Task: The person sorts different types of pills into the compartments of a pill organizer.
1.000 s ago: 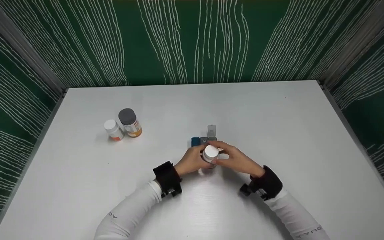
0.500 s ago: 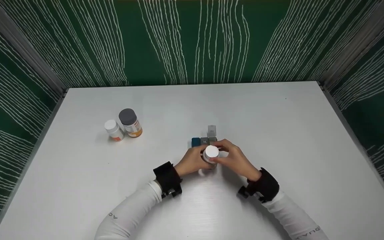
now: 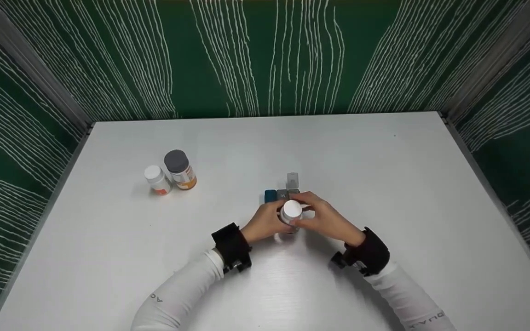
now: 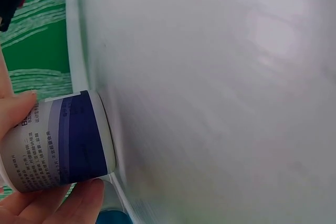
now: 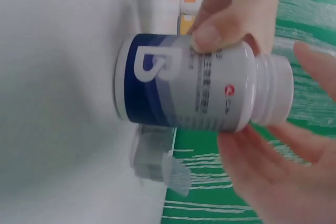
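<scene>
A white pill bottle (image 5: 205,85) with a dark blue band stands upright between the hands. My left hand (image 3: 265,221) grips its body, thumb on one side and fingers on the other. My right hand (image 3: 327,221) is at the white cap (image 3: 292,209), its fingers curved around the side. In the right wrist view the thumb is near the cap's top edge. Behind the bottle lies a pill organizer (image 3: 270,196) with blue and grey compartments, partly hidden by the hands. One clear lid (image 3: 292,179) of it stands open toward the back.
At the left of the white table (image 3: 361,151) stand a small white-capped bottle (image 3: 158,181) and a larger grey-capped bottle (image 3: 180,170) beside it. Green panels with white streaks (image 3: 219,55) rise along the table's back and sides.
My right hand has turned about the cap, its wrist swinging inward and then back outward. The left hand and the bottle have stayed in place.
</scene>
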The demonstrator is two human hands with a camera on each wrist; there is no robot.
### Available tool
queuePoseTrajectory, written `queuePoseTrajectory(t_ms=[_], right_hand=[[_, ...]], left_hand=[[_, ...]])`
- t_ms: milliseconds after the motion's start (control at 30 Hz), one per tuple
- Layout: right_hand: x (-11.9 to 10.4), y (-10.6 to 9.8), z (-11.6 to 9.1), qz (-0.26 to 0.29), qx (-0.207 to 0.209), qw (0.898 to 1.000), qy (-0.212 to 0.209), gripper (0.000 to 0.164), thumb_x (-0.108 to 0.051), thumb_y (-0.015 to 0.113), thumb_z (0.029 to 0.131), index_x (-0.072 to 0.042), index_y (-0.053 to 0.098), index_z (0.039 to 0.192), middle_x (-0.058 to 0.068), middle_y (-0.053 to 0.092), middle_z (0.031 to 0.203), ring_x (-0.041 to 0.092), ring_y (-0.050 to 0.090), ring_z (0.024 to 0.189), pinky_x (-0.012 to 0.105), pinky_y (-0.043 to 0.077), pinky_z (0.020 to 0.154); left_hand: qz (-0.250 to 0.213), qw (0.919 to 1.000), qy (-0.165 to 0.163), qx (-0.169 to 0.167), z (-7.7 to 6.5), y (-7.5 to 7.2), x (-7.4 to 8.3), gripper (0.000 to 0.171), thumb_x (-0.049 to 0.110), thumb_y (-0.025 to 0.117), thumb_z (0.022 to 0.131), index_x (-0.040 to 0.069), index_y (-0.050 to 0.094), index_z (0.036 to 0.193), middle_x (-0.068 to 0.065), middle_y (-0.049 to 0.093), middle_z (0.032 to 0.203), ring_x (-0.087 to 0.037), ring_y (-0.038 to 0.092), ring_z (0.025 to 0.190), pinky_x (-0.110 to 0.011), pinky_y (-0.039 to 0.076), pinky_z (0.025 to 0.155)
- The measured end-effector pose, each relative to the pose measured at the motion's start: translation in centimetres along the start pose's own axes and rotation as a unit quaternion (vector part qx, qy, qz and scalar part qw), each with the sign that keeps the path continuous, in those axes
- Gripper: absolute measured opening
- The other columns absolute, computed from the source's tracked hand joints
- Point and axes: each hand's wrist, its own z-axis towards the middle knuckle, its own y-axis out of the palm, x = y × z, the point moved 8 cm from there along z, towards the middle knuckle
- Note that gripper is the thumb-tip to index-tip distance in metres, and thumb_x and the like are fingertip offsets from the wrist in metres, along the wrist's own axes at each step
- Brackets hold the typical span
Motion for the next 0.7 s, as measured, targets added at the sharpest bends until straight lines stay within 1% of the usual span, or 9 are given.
queuePoseTrajectory(t_ms=[67, 167, 233, 300, 367, 400, 467, 600, 700], right_hand=[[-0.4, 0.2, 0.3, -0.037, 0.01, 0.999, 0.006, 0.056, -0.024, 0.068, 0.078, 0.002, 0.047, 0.123, 0.012, 0.048, 0.112, 0.023, 0.049, 0.099, 0.042, 0.042, 0.084], [-1.0, 0.2, 0.8, -0.098, 0.028, 0.995, 0.014, 0.046, -0.025, 0.07, 0.076, -0.002, 0.054, 0.113, 0.007, 0.047, 0.1, 0.018, 0.047, 0.089, 0.039, 0.042, 0.078], [-1.4, 0.0, 1.1, -0.147, 0.041, 0.988, 0.015, 0.04, -0.024, 0.072, 0.074, -0.003, 0.058, 0.105, 0.005, 0.047, 0.091, 0.017, 0.045, 0.082, 0.035, 0.042, 0.072], [-1.9, -0.3, 1.4, -0.192, 0.051, 0.98, 0.014, 0.038, -0.024, 0.074, 0.07, -0.002, 0.061, 0.098, 0.004, 0.048, 0.084, 0.016, 0.044, 0.077, 0.03, 0.041, 0.067], [-2.2, -0.5, 1.5, -0.22, 0.052, 0.974, 0.013, 0.037, -0.025, 0.076, 0.068, -0.001, 0.062, 0.094, 0.003, 0.049, 0.079, 0.016, 0.044, 0.073, 0.029, 0.039, 0.063], [-2.3, -0.6, 1.5, -0.226, 0.05, 0.973, 0.013, 0.038, -0.024, 0.076, 0.067, -0.001, 0.063, 0.093, 0.003, 0.049, 0.077, 0.017, 0.044, 0.072, 0.028, 0.038, 0.062], [-2.5, -0.7, 1.6, -0.224, 0.038, 0.974, 0.011, 0.037, -0.022, 0.076, 0.067, 0.0, 0.063, 0.094, 0.004, 0.052, 0.077, 0.019, 0.047, 0.073, 0.029, 0.039, 0.063], [-2.9, -0.5, 1.7, -0.206, -0.009, 0.979, 0.008, 0.038, -0.012, 0.072, 0.071, 0.003, 0.059, 0.104, 0.006, 0.054, 0.085, 0.021, 0.05, 0.08, 0.032, 0.042, 0.069], [-3.3, -0.7, 1.7, -0.19, -0.039, 0.981, 0.008, 0.039, -0.007, 0.069, 0.073, 0.004, 0.057, 0.109, 0.008, 0.054, 0.09, 0.02, 0.05, 0.084, 0.033, 0.043, 0.072]], left_hand=[[0.009, 1.0, -0.001, 0.001, 0.0, -0.1, 0.1, 0.053, 0.017, 0.075, 0.069, 0.0, 0.054, 0.114, -0.011, 0.06, 0.107, -0.018, 0.056, 0.097, -0.024, 0.044, 0.081], [0.009, 1.0, -0.002, 0.0, 0.0, -0.1, 0.1, 0.055, 0.019, 0.075, 0.069, 0.001, 0.053, 0.116, -0.01, 0.06, 0.107, -0.017, 0.057, 0.097, -0.023, 0.045, 0.08], [0.004, 1.0, -0.004, -0.001, -0.1, -0.1, 0.1, 0.055, 0.018, 0.075, 0.069, 0.002, 0.053, 0.117, -0.009, 0.06, 0.108, -0.017, 0.057, 0.097, -0.023, 0.045, 0.08], [-0.001, 1.0, -0.007, -0.003, 0.0, 0.0, 0.0, 0.056, 0.017, 0.076, 0.068, 0.004, 0.053, 0.118, -0.008, 0.06, 0.109, -0.016, 0.056, 0.098, -0.023, 0.044, 0.081], [-0.002, 0.9999, -0.01, -0.004, 0.0, 0.0, -0.1, 0.055, 0.016, 0.076, 0.068, 0.004, 0.054, 0.117, -0.008, 0.06, 0.109, -0.016, 0.056, 0.099, -0.023, 0.044, 0.081], [0.0, 0.9999, -0.011, -0.004, 0.0, 0.0, -0.1, 0.054, 0.016, 0.076, 0.067, 0.004, 0.055, 0.116, -0.008, 0.06, 0.109, -0.016, 0.055, 0.099, -0.024, 0.044, 0.082], [0.003, 0.9999, -0.013, -0.002, 0.0, 0.0, -0.2, 0.054, 0.016, 0.077, 0.067, 0.004, 0.055, 0.115, -0.008, 0.06, 0.108, -0.016, 0.055, 0.098, -0.024, 0.043, 0.082], [0.002, 0.9998, -0.017, -0.002, 0.0, 0.0, -0.1, 0.055, 0.014, 0.076, 0.067, 0.003, 0.054, 0.115, -0.009, 0.06, 0.108, -0.017, 0.056, 0.098, -0.024, 0.044, 0.082], [-0.001, 0.9998, -0.02, -0.005, 0.1, 0.0, -0.2, 0.057, 0.013, 0.076, 0.067, 0.002, 0.053, 0.117, -0.01, 0.06, 0.109, -0.018, 0.056, 0.099, -0.024, 0.043, 0.083]])
